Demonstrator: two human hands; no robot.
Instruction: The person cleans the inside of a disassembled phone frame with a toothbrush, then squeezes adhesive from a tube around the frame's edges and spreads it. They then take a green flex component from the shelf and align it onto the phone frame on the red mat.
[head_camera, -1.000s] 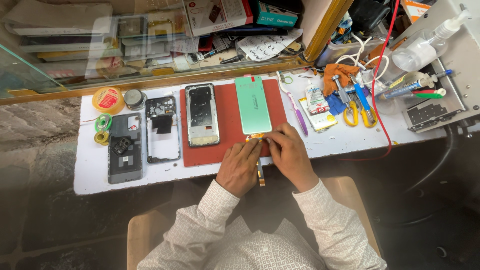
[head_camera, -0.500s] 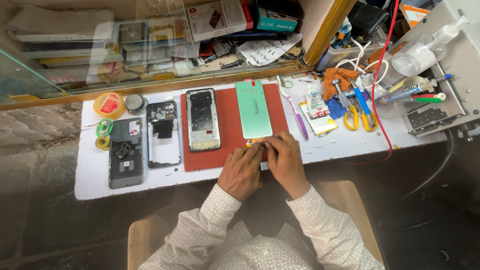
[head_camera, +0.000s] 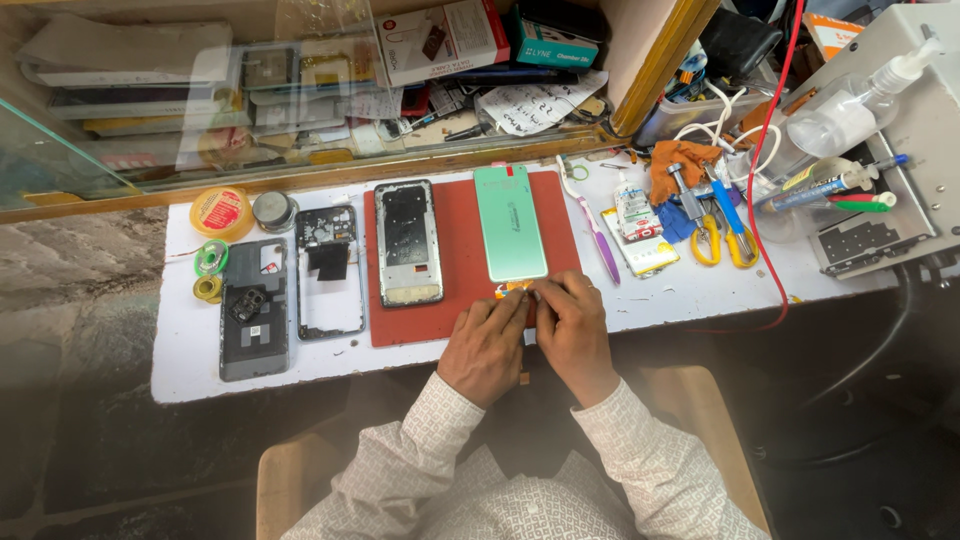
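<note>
White counter (head_camera: 180, 340), red mat (head_camera: 465, 310) | both my hands are pinching the green phone panel's (head_camera: 510, 225) orange tab (head_camera: 512, 290): left hand (head_camera: 487, 345), right hand (head_camera: 572, 330) | panel is lying straighter now than a second ago.

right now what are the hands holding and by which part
Both the left hand and right hand pinch the small orange tab at the near end of the green phone panel; the exact grip is hidden.
</note>
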